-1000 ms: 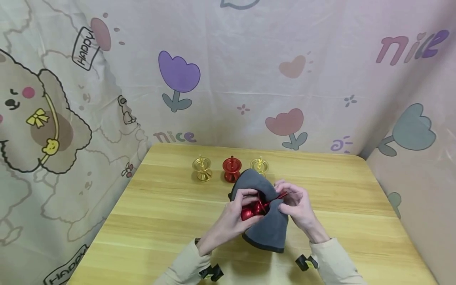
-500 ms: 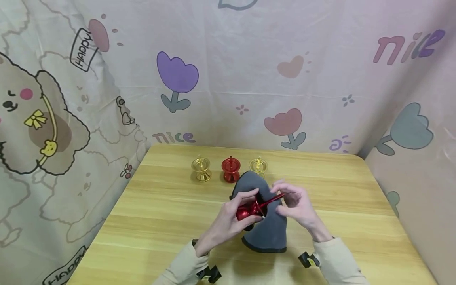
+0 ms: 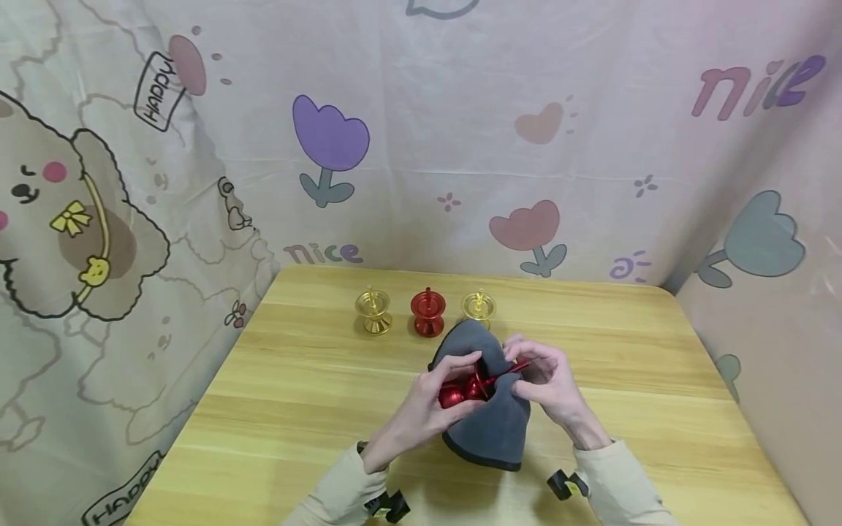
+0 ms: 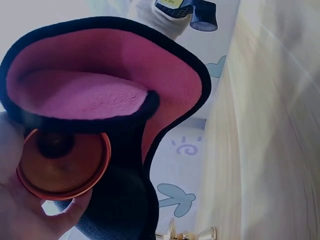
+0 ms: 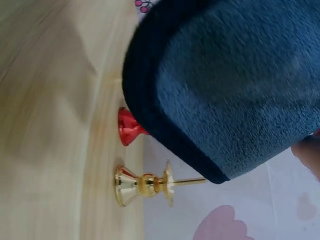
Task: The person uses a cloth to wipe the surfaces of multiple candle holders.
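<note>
My left hand (image 3: 421, 406) grips a red metal candle holder (image 3: 452, 395), tipped on its side with the base toward the palm. In the left wrist view, the holder's round base (image 4: 62, 167) faces the camera. From its dish, a thin spike points right toward my right hand (image 3: 551, 378). That hand pinches a grey cloth (image 3: 492, 437) around the spike, whose tip pokes out near the fingers. Black binding edges the cloth, and the left wrist view shows its pink side (image 4: 115, 55). Much of the dish is hidden by cloth and fingers.
Behind the hands stand a gold candle holder (image 3: 373, 313), a red one (image 3: 428, 314) and another gold one (image 3: 478, 305), upright in a row on the wooden table (image 3: 283, 409). A printed curtain (image 3: 421, 131) hangs behind the table.
Half a second ago the spike lay bare in front of the cloth; now the cloth is folded around it again, as one second ago. The left hand keeps holding the candle holder.
</note>
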`<state>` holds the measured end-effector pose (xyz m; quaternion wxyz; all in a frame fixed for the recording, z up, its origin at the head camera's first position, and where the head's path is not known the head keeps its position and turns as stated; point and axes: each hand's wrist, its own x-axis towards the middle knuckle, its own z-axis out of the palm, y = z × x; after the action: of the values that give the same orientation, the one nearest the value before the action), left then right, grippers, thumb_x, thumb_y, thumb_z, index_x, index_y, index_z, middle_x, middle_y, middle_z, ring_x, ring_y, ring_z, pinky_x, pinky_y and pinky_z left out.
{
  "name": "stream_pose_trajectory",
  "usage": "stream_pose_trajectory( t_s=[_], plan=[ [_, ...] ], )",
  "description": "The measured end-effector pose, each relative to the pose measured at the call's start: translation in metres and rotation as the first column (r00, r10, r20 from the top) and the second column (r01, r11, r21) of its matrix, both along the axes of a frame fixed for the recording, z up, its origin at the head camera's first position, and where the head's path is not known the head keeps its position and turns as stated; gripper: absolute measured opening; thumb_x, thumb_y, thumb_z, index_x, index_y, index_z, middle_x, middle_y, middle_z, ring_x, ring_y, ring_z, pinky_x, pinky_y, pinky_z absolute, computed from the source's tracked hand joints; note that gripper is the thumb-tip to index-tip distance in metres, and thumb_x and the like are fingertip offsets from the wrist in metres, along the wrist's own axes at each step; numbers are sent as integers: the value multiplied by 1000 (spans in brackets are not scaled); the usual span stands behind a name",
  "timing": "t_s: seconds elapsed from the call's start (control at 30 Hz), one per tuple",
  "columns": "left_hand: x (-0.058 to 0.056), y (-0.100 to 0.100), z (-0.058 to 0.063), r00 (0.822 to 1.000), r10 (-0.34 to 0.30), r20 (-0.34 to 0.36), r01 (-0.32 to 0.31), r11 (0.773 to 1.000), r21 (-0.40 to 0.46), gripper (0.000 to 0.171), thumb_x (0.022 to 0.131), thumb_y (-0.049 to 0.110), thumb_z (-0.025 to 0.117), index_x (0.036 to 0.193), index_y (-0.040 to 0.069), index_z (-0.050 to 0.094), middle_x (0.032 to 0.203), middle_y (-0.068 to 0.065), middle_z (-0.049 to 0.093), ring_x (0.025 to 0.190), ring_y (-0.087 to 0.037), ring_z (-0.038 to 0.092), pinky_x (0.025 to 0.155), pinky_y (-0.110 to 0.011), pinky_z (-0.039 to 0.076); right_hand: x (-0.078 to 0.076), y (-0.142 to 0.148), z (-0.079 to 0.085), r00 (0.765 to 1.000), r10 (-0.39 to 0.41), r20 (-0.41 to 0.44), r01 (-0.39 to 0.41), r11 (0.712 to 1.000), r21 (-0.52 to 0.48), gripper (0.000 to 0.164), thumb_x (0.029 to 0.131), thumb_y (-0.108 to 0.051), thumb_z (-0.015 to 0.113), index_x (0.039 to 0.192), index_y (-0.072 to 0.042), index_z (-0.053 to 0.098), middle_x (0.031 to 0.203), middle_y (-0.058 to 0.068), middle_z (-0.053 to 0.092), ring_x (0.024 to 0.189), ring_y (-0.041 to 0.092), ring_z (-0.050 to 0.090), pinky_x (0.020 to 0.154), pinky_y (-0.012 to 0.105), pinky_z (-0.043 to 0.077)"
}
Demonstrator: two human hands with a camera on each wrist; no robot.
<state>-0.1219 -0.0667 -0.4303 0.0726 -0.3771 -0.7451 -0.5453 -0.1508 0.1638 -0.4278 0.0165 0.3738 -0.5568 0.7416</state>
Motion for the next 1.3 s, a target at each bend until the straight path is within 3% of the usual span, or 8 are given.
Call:
stream_pose_trajectory(
  t_s=[0.23,0.4,0.6,0.7,0.8,1.07,1.23,1.3],
  plan=[
    [0,-3,-1,1000,-6,28,4,998,66,62,88,0,75,142,6,47,127,-25,67,114,-30,70,87,-29,62,-1,0,8,997,81,5,-78,979,-186,43,85,17,59,120,-6,68,120,-1,72,116,12,62,102,24,48],
    [0,-4,3,998,-2,57,-5,990,138,61,89,-1,73,143,5,46,121,-26,69,102,-22,73,82,-31,63,8,-6,6,1000,-13,26,14,1000,-26,52,85,21,56,130,-6,64,128,-6,69,117,5,63,101,17,49],
    [2,-6,5,992,53,117,-76,978,194,63,88,-4,72,144,3,44,117,-27,69,100,-14,70,82,-28,62,15,-13,-1,982,-86,-170,102,991,89,48,90,21,52,137,13,53,144,-1,60,142,12,48,119,22,37],
    [3,-8,7,985,73,155,-106,970,217,64,88,-4,72,145,4,44,115,-27,70,101,-8,68,82,-25,60,14,-16,-3,951,-110,-289,145,984,101,51,90,15,60,140,11,52,148,2,56,145,15,45,120,23,36],
    [2,-9,7,982,92,166,-129,965,228,64,88,-4,72,144,5,45,113,-26,70,100,-5,67,81,-24,60,13,-18,-4,895,-158,-417,222,969,110,48,90,4,70,136,9,57,149,6,56,144,17,47,120,24,38],
    [-1,-12,4,988,94,123,-117,973,197,61,87,-4,73,142,2,47,113,-25,71,97,-14,71,80,-27,62,15,-23,0,657,-318,-684,461,887,31,27,98,-13,64,113,9,72,132,8,67,135,18,57,114,26,45],
    [-2,-11,2,988,107,114,-127,973,192,59,90,-4,70,143,3,47,118,-26,70,100,-17,71,80,-27,62,28,-31,11,497,-379,-780,654,755,50,29,101,-17,60,106,8,74,109,24,75,116,29,70,112,25,46],
    [-2,-11,2,986,110,121,-133,971,197,58,90,-5,69,143,2,47,120,-27,69,103,-14,69,81,-27,61,33,-34,14,464,-386,-797,704,707,68,30,102,-19,58,105,7,75,104,25,75,106,33,72,112,24,46]
  ],
)
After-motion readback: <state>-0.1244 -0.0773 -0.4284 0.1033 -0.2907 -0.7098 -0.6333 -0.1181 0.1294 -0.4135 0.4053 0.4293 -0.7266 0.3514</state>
